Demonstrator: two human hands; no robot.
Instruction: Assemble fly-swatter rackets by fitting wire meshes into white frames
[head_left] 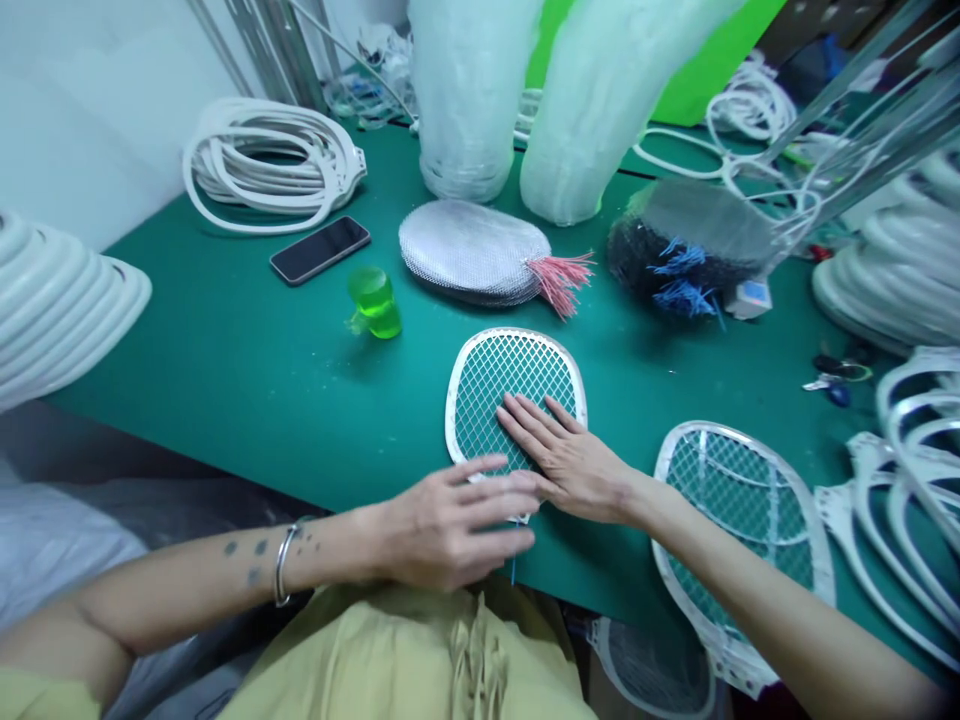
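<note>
A white oval racket frame with metal mesh (487, 385) lies on the green table in front of me. My right hand (559, 455) rests flat on the mesh at its right side, fingers stretched out. Over the frame's near end is my left hand (457, 530), its fingers extended and apart; whether it touches the frame cannot be made out. A short blue wire (514, 568) sticks out below that end. Beneath my right forearm, a second meshed racket frame (679, 470) reaches past the table's front edge.
Stacked oval mesh sheets (472, 245) with pink wires lie behind the frame, beside dark mesh with blue wires (682, 255). A green cup (375, 303) and a phone (320, 250) are at left. White frames (262, 165) pile up on both sides. Two wrapped bundles (472, 100) stand at the back.
</note>
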